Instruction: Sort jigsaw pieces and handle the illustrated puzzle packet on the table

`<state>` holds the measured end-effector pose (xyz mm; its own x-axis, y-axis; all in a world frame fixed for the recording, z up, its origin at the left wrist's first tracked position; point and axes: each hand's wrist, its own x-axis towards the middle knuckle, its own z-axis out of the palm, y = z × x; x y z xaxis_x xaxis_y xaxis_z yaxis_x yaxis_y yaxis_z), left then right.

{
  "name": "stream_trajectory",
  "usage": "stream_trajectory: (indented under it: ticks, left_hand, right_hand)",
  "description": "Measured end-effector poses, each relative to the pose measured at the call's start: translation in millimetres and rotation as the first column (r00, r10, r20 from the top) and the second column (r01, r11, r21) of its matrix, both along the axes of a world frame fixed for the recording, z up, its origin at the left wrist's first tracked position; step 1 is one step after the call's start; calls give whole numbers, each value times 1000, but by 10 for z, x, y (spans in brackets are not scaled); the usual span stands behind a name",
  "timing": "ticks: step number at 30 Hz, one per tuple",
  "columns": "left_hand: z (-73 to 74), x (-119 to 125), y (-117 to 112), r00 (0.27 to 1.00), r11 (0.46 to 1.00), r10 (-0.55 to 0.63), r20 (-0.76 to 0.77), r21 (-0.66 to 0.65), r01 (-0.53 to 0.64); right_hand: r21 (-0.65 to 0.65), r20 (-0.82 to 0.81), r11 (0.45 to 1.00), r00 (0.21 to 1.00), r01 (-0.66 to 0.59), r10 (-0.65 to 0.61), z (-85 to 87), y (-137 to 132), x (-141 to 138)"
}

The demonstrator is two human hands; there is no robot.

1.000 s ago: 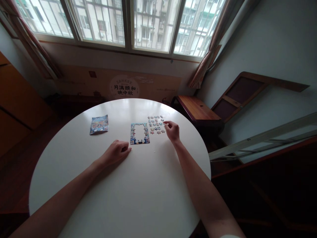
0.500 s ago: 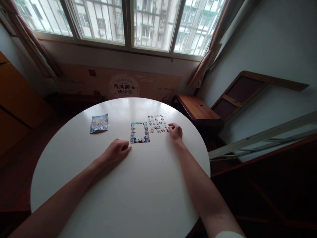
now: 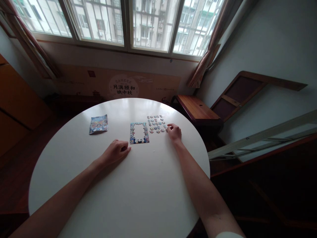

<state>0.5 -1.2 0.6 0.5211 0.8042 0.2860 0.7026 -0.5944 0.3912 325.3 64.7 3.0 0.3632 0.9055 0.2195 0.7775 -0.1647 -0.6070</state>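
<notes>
On the white table [image 3: 138, 195], right hand [image 3: 174, 132] touches loose puzzle pieces [image 3: 156, 124].

Loose puzzle pieces [image 3: 156, 124]: too small for their prints to be read. Right hand [image 3: 174, 132]: curled fingertips hide whether a piece is pinched. Left hand [image 3: 115, 152]: its palm is turned down, out of sight. Both forearms are cut by the bottom edge. Printed sheet [image 3: 98, 124]: design indistinct. Puzzle border [image 3: 139, 133]: motif unreadable.

Puzzle frame [image 3: 139, 133] flat, loose pieces [image 3: 156, 124] beside it
</notes>
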Motion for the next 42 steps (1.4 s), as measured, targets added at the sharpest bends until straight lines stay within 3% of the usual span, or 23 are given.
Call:
stream_trajectory:
  ticks: [9,15,22,33,42]
  left_hand:
    - [8,-2,4,1000,1000,-1,0,3,1]
    - [5,1,4,1000,1000,-1,13,-9,1]
    - [35,3,-10,1000,1000,-11,26,-21,11]
    - [13,-3,7,1000,1000,-11,23,-23,11]
    - [51,12,-13,1000,1000,-15,7,-20,15]
  right_hand:
    - [24,75,1000,997,-14,12,-49,5,-1]
    - [-32,187,997,980,76,-69,93,-55,27]
    - [-207,117,978,992,-20,46,208,-91,32]
    - [-234,46,972,999,4,7,248,-119,-4]
    - [-202,31,979,1000,11,-5,186,-87,22]
